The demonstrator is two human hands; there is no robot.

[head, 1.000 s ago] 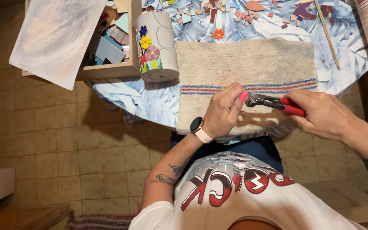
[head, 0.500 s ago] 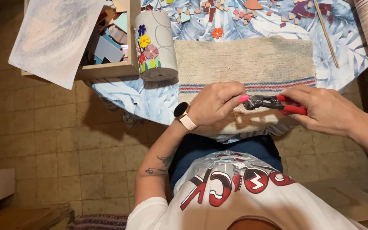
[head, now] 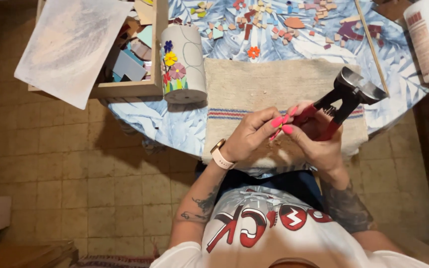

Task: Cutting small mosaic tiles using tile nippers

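A: What is the right hand [head: 319,141] holding?

B: Big metal nippers with red handles [head: 341,97]. Its fingers are closed tight around the handles, and the metal head points up and away from the person.

A: And the left hand [head: 251,136]?

B: Its fingers, with bright pink nails, are pinched together right next to the right hand. There may be a tiny piece between them (too small for me to tell).

A: Where is all this?

B: Just over a beige woven cloth with red and blue stripes [head: 254,87]. The cloth lies on the round bench with a blue leafy cover [head: 150,119]. Little crumbs sit on the cloth under the hands.

A: What else is there?

B: A grey tube with bright tile flowers [head: 182,64] lies beside the cloth. A wooden box of coloured tile pieces [head: 130,69] is next to it, and small loose tile bits [head: 269,17] lie far back.

A: What could go wrong?

B: I think the nippers could pinch a finger, because the hands are so close. A sharp chip could also fly off the cloth onto the tiled floor [head: 75,173].
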